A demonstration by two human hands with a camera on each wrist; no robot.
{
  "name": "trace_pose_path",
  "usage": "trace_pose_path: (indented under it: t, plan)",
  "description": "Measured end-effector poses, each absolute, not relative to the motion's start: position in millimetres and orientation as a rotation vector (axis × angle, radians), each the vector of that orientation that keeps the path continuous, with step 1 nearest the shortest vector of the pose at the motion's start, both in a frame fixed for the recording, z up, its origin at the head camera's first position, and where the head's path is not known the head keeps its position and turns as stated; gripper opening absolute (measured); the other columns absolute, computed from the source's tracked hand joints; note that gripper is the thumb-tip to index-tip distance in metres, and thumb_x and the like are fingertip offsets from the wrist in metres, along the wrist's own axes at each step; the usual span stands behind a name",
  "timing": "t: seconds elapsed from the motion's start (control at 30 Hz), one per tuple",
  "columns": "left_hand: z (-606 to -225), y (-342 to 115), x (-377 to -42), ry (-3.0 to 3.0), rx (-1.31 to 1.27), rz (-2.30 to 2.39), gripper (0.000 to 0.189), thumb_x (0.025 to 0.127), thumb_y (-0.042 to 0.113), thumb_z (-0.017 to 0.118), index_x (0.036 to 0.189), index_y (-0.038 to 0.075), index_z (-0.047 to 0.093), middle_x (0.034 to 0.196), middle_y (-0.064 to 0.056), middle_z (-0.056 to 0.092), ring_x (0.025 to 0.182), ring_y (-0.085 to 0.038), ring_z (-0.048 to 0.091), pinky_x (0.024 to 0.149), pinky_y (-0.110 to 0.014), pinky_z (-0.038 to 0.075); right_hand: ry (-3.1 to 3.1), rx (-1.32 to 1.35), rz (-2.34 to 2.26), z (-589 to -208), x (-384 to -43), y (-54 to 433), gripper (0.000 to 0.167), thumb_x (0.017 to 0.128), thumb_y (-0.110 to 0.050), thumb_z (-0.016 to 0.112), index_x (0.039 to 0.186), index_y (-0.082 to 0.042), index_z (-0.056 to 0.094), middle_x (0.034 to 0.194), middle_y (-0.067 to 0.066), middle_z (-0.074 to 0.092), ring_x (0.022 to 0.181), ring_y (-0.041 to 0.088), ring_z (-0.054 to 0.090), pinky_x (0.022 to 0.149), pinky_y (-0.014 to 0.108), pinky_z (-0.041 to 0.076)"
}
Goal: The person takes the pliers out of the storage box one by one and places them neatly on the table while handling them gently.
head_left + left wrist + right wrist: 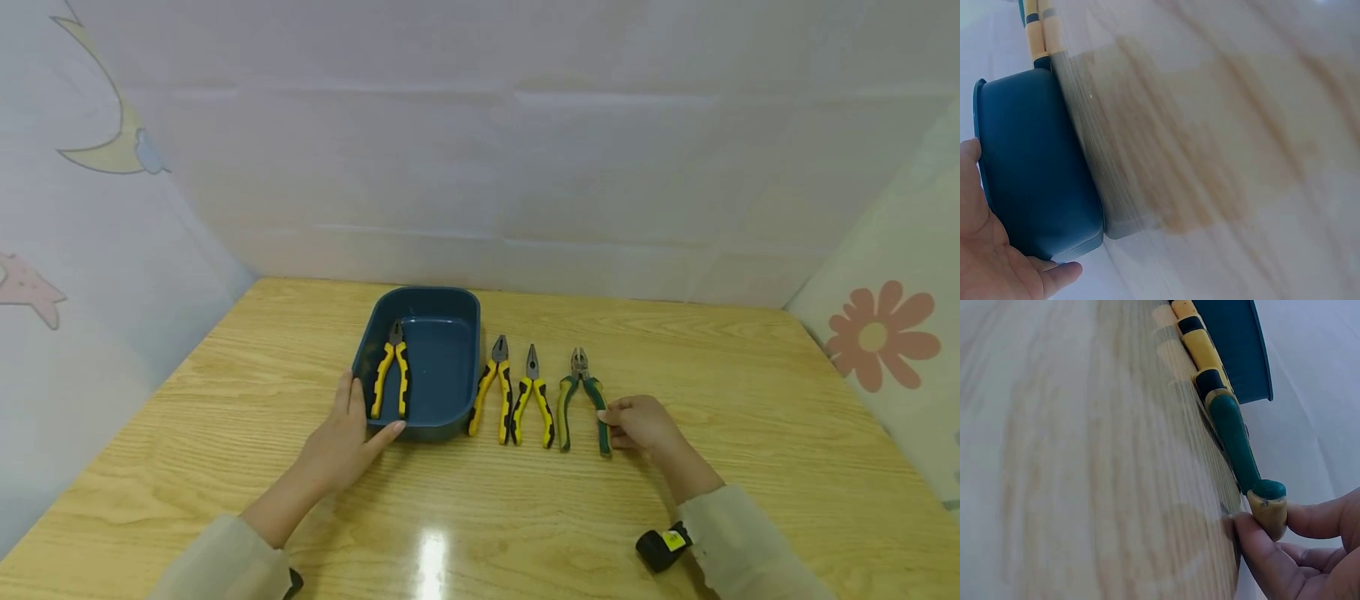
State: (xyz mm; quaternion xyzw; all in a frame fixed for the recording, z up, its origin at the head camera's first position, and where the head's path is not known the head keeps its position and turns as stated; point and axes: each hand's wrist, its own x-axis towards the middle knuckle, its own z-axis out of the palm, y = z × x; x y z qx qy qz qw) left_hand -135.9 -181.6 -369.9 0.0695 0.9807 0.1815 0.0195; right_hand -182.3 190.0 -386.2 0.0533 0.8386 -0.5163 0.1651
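A deep blue bin (442, 358) stands on the wooden table, with yellow-and-black combination pliers (396, 358) lying inside along its left side. My left hand (341, 442) holds the bin's near left corner, thumb on the front rim and fingers along the left wall. To the bin's right lie another pair of yellow-and-black combination pliers (504, 404) and yellow-and-black needle-nose pliers (532, 383). Green-and-yellow combination pliers (595, 392) come last in the row, handles spread. My right hand (641, 425) pinches the end of their right handle between thumb and fingers.
The wooden table (225, 375) meets a pale cloth backdrop (480, 167) at the back, with printed cloth at both sides. A small black device (660, 550) with a yellow label sits at the right sleeve's cuff.
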Motion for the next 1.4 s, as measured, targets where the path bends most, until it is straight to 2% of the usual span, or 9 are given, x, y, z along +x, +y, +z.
trace_pose_path:
  t: [0.13, 0.23, 0.5, 0.63, 0.83, 1.03, 1.4]
  plan:
    - [-370.4, -182.0, -134.9, 3.038, 0.217, 0.561, 0.097, 0.080, 0.066, 0.026, 0.132, -0.013, 0.003, 0.139, -0.025, -0.008, 0.112, -0.043, 0.036, 0.072, -0.044, 0.044, 2.469, 0.159, -1.430, -386.6, -181.4, 186.1, 0.027, 0.085, -0.005, 0.051, 0.099, 0.018, 0.052, 0.084, 0.015, 0.054, 0.066, 0.017, 0.053, 0.059, 0.028, 0.049]
    - [-370.8, -182.0, -134.9, 3.042, 0.221, 0.563, 0.097, 0.081, 0.065, 0.026, 0.132, -0.013, 0.003, 0.139, -0.025, -0.008, 0.112, -0.043, 0.036, 0.074, -0.045, 0.044, 2.525, 0.148, -1.388, -386.0, -181.5, 183.8, 0.021, 0.084, -0.004, 0.052, 0.090, 0.015, 0.056, 0.079, 0.013, 0.055, 0.063, 0.016, 0.054, 0.057, 0.028, 0.049]
    - [-371.8, -182.5, -136.4, 3.044, 0.207, 0.553, 0.097, 0.080, 0.066, 0.026, 0.133, -0.013, 0.004, 0.139, -0.025, -0.008, 0.111, -0.043, 0.037, 0.073, -0.045, 0.044, 2.680, 0.049, -1.172, -383.5, -183.8, 179.1, 0.014, 0.081, -0.004, 0.057, 0.073, 0.007, 0.059, 0.067, 0.010, 0.055, 0.054, 0.016, 0.057, 0.051, 0.027, 0.049]
    - [-372.3, -182.8, -136.2, 3.041, 0.202, 0.557, 0.097, 0.080, 0.066, 0.027, 0.133, -0.012, 0.004, 0.139, -0.025, -0.008, 0.110, -0.043, 0.038, 0.071, -0.044, 0.045, 2.723, 0.023, -1.107, -383.6, -184.1, 177.4, 0.015, 0.080, -0.006, 0.059, 0.070, 0.006, 0.057, 0.066, 0.010, 0.056, 0.052, 0.017, 0.058, 0.049, 0.027, 0.049]
    - [-372.0, -182.2, -136.4, 3.036, 0.202, 0.555, 0.097, 0.081, 0.065, 0.028, 0.133, -0.012, 0.003, 0.139, -0.025, -0.008, 0.111, -0.043, 0.037, 0.071, -0.044, 0.045, 2.679, 0.008, -1.163, -385.2, -185.0, 180.7, 0.014, 0.081, -0.005, 0.058, 0.076, 0.008, 0.057, 0.068, 0.010, 0.056, 0.054, 0.015, 0.056, 0.052, 0.026, 0.049]
    - [-370.9, -181.8, -137.7, 3.040, 0.214, 0.549, 0.097, 0.081, 0.065, 0.027, 0.133, -0.013, 0.003, 0.139, -0.025, -0.008, 0.112, -0.043, 0.035, 0.074, -0.045, 0.044, 2.619, -0.019, -1.273, -384.3, -184.8, 184.5, 0.019, 0.082, -0.003, 0.056, 0.091, 0.013, 0.052, 0.083, 0.017, 0.054, 0.065, 0.018, 0.057, 0.059, 0.030, 0.049]
    - [-369.8, -182.1, -137.2, 3.018, 0.205, 0.542, 0.097, 0.080, 0.066, 0.026, 0.133, -0.012, 0.001, 0.139, -0.024, -0.010, 0.111, -0.043, 0.036, 0.072, -0.044, 0.045, 2.554, -0.075, -1.338, -389.3, -185.6, 189.0, 0.026, 0.084, -0.005, 0.054, 0.099, 0.015, 0.047, 0.088, 0.018, 0.054, 0.071, 0.023, 0.058, 0.064, 0.032, 0.049]
